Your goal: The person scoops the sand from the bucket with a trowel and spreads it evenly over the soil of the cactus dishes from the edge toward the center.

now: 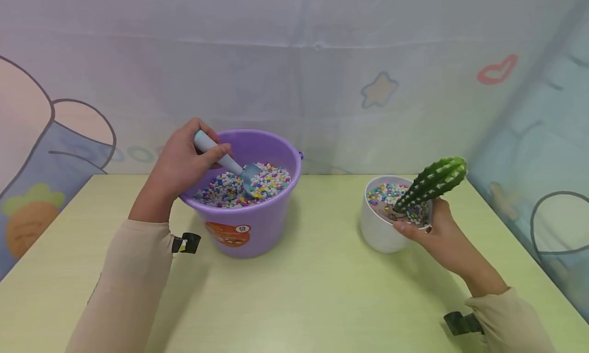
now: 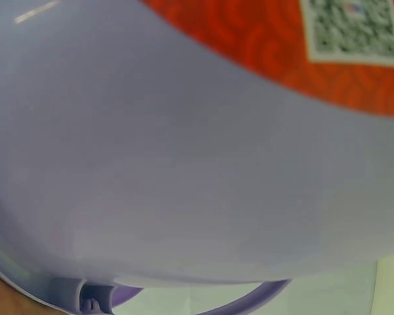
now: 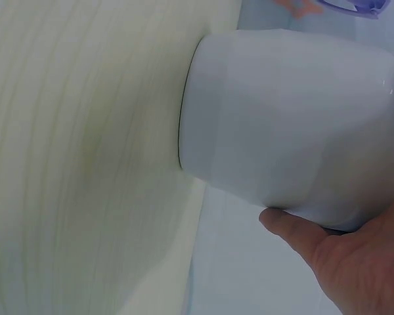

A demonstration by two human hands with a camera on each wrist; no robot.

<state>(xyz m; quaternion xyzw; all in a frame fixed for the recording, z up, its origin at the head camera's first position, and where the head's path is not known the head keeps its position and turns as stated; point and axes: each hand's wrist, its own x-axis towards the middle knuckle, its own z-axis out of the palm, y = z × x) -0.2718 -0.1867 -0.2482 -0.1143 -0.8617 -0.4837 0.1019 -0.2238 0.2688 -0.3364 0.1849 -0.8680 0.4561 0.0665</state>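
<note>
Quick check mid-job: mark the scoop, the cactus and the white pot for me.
Scoop (image 1: 231,164): head view, on the handle, near the blade.
Cactus (image 1: 431,184): head view, middle of the green stem.
White pot (image 1: 384,234): head view, outer wall.

A light-blue scoop (image 1: 233,166) slants down into small multicoloured pebbles (image 1: 272,181) inside an upright purple bucket (image 1: 269,225). To the bucket's right, an upright white pot (image 1: 382,233) holds similar pebbles; from it a green, white-flecked cactus (image 1: 432,183) leans right.
</note>
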